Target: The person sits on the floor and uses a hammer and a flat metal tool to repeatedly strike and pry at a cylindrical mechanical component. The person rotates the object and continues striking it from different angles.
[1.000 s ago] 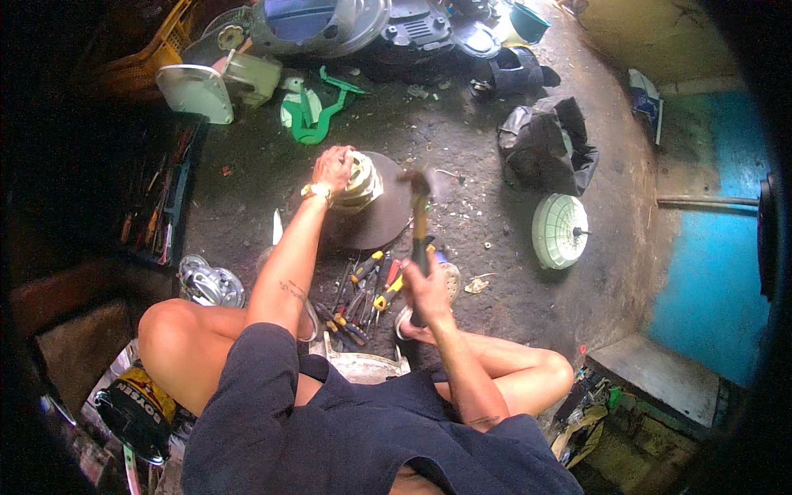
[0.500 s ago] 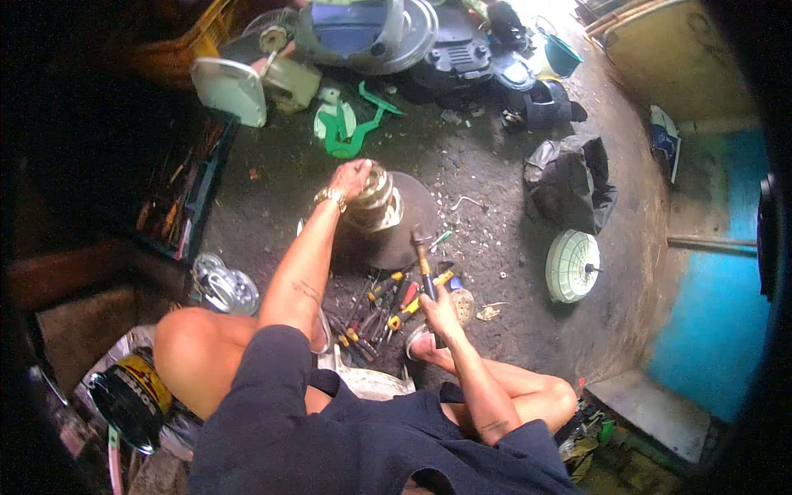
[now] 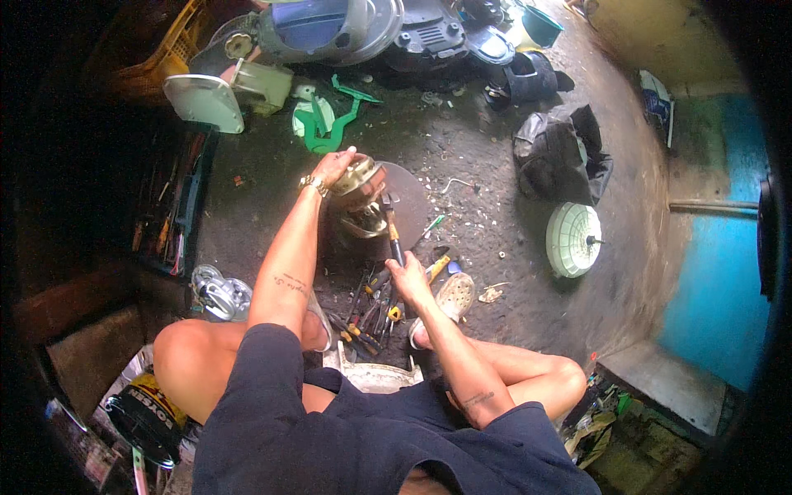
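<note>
Risk first: the left hand (image 3: 334, 167) lies on the upper left of a metal part (image 3: 355, 202), close to the hammer (image 3: 393, 231); a stroke landing high or left could catch fingers. Likely cause: a glancing hit on a curved, uneven face, or the piece rolling on the round dark disc (image 3: 410, 191) beneath it. Right grip, that of the right hand (image 3: 408, 279), is clenched round the hammer's handle; left grip rests against the part, cannot tell whether its fingers close round it. A dropped hammer could fall among the loose tools (image 3: 375, 313) or onto the perforated shoe (image 3: 455, 295) just right of them. Too hard a blow might dent or crack the rim. The part sits on the disc, on the floor ahead of the person: squat, roughly cylindrical, stepped outline, pale brassy sheen with brownish and dark patches, some blur. Hammer head overlaps its right side in view; contact uncertain.
</note>
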### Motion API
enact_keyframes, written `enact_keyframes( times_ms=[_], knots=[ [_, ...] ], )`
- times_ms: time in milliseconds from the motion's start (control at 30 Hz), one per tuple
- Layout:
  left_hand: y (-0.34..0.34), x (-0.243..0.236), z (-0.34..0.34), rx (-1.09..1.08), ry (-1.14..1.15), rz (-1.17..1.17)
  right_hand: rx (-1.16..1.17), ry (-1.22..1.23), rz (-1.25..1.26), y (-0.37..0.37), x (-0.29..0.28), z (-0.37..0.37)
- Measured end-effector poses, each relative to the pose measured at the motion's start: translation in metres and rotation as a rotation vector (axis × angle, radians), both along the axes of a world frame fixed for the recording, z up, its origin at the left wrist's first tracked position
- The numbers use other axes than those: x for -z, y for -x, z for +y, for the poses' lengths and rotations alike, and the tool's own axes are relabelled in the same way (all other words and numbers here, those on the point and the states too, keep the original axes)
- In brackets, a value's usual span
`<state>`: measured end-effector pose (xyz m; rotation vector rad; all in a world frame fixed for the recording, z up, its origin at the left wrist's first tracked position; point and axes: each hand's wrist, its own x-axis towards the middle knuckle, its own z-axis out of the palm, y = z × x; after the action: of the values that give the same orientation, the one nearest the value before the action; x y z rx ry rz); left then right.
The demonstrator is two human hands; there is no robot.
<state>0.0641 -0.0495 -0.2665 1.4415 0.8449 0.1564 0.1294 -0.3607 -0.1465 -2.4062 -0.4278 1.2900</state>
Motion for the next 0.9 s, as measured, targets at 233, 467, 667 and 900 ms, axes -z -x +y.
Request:
enact_keyframes(
  times_ms=[233, 467, 667, 900],
  knots=[
    [0.045, 0.056, -0.036, -0.459, 0.349, -0.106, 0.253, -0.255, -0.03, 0.006, -0.021, -0.038],
    [0.058, -0.029, -0.085, -0.003, -0.515, -0.296, 0.195, 0.016, -0.444, -0.072, 0.046, -0.054],
    [0.072, -0.048, -0.095, -0.279, -0.217, -0.352, 0.169, 0.086, -0.316, -0.073, 0.07, -0.05],
    [0.075, -0.028, -0.129, -0.326, -0.268, -0.234, 0.093, -0.209, -0.236, -0.037, 0.057, -0.047]
  ],
)
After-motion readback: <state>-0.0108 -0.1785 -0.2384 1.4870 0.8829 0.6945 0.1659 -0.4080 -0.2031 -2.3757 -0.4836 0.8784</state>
